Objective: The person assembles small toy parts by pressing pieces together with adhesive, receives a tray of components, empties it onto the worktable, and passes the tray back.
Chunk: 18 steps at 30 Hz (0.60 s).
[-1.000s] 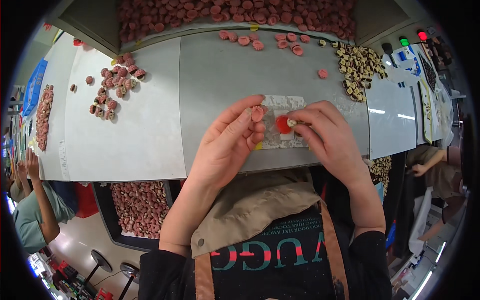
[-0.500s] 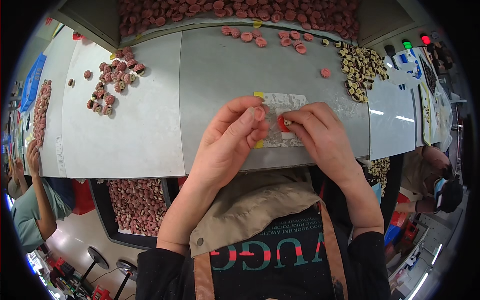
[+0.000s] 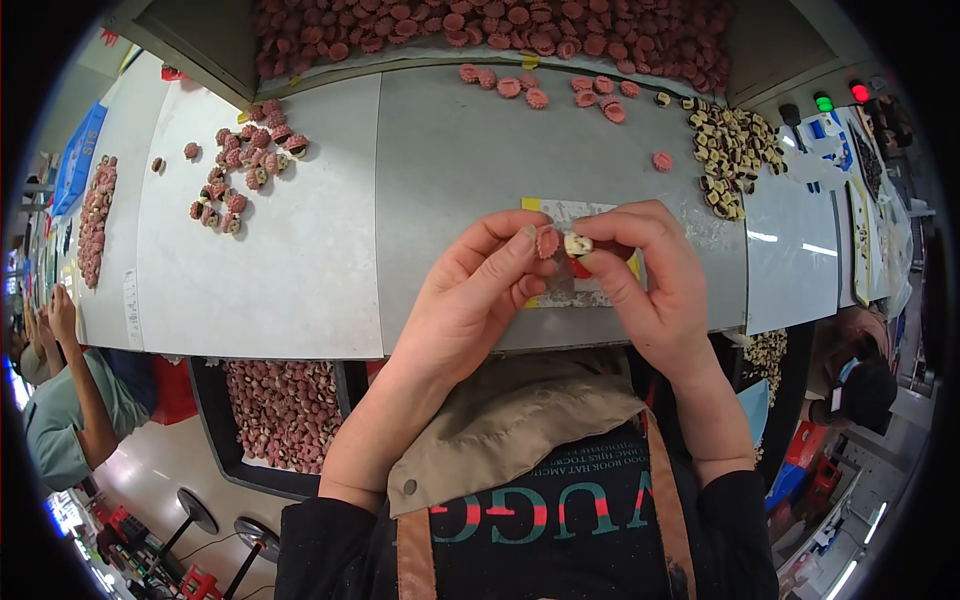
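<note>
My left hand (image 3: 485, 275) pinches a small pink scalloped cup (image 3: 547, 242) between thumb and forefinger, its hollow side turned toward my right hand. Between the thumb and fingers of my right hand (image 3: 650, 270) is a small cream-and-dark-brown piece (image 3: 577, 246). The two parts are held close together, with a narrow gap between them. Beneath the hands a white rectangular plate (image 3: 572, 208) with yellow edges lies on the grey table, and a red round spot (image 3: 579, 268) shows on it, partly hidden by my right hand.
Loose pink cups (image 3: 537, 98) lie near a heaped bin (image 3: 480, 30) at the back. Cream-and-brown pieces (image 3: 735, 150) are piled right, joined pieces (image 3: 250, 150) left. Below the table edge stands a black crate (image 3: 280, 415) of joined pieces. A co-worker's arm (image 3: 85, 390) is far left.
My right hand has lifted the cream-and-brown piece off the red spot and brought it toward the cup. The left hand has turned the pink cup to face it.
</note>
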Tool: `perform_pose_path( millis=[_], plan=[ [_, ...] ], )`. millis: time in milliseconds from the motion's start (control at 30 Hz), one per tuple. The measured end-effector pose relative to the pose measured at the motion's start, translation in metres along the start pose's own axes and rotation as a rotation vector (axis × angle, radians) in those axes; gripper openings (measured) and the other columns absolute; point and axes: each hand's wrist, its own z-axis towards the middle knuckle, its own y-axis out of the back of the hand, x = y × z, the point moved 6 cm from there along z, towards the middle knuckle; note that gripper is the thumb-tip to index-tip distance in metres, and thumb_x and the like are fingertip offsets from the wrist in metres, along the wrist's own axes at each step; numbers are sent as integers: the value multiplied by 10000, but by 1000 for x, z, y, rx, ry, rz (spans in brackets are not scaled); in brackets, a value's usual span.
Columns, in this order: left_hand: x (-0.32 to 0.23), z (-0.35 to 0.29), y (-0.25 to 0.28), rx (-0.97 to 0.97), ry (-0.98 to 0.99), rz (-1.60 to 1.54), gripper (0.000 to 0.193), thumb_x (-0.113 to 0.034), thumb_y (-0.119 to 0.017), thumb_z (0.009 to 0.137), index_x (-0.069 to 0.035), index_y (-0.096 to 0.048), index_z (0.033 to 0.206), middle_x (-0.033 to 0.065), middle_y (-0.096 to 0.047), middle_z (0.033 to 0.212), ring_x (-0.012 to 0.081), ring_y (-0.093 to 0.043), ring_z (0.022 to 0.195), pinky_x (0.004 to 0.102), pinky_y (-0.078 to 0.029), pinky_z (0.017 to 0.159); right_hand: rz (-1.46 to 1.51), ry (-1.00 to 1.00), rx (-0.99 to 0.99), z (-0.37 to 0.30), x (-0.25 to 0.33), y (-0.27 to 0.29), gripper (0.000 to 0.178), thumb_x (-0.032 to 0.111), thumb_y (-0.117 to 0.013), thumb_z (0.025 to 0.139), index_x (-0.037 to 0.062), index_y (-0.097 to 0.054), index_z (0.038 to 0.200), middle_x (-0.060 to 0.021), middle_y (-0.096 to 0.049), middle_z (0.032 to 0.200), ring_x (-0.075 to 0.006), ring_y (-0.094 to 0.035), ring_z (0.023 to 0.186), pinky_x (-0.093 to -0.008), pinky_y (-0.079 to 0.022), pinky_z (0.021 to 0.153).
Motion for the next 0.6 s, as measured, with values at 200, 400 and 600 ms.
perform_pose_path(
  millis=[200,400,600],
  plan=[
    [2,7,-3,-38,-97,74,236,-158,-562,975,-15,-553,1163,46,-615,1072,109,-594,955,249,-480,846,-161,187,-42,8,6,-10,173,40,-624,885,21,-618,1057,-91,-591,955,-191,-593,849,-294,-490,737],
    [-4,-2,-12,-105,-478,459,226,-77,-584,951,2,-543,1159,69,-606,1094,121,-590,999,257,-473,892,0,-9,-49,5,-7,-8,203,47,-657,861,30,-618,1061,-97,-594,962,-217,-597,839,-299,-499,714],
    [-3,1,-12,-99,-206,303,388,-37,-602,926,-17,-444,1281,84,-606,1090,118,-590,998,257,-479,872,-216,226,-49,10,6,1,295,56,-736,782,51,-628,1057,-84,-569,985,-220,-590,833,-303,-502,702]
  ],
)
